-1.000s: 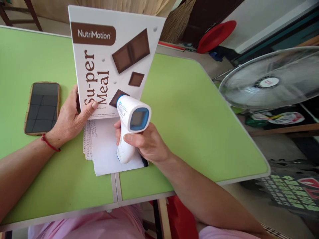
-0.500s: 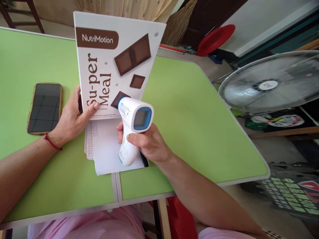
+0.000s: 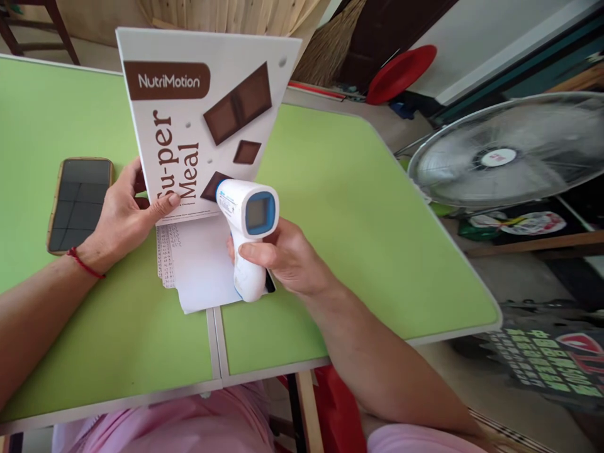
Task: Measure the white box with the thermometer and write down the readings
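My left hand (image 3: 129,207) grips the lower left edge of a white box (image 3: 189,145) with chocolate pictures and "NutriMotion Su-per Meal" print, its thumb on the front and the other fingers partly hidden. The box stands tilted up above the table. In my right hand (image 3: 287,258) is a white and blue infrared thermometer (image 3: 240,204), its grey screen facing me and its nose close to the box's lower right part. Whether the two touch I cannot tell. Beneath them lie sheets of white paper (image 3: 201,270), some with handwriting, and a dark object partly hidden behind the thermometer.
A phone (image 3: 80,204) in a tan case lies on the green table (image 3: 358,239), left of my left hand. Beyond the table's right edge stands a large fan (image 3: 500,154). A red basin-like object (image 3: 401,74) and a straw broom (image 3: 333,44) are at the back.
The box and both hands have shifted slightly left in view. The thermometer has moved left and a little up, its handle now more upright. Both hands keep their hold.
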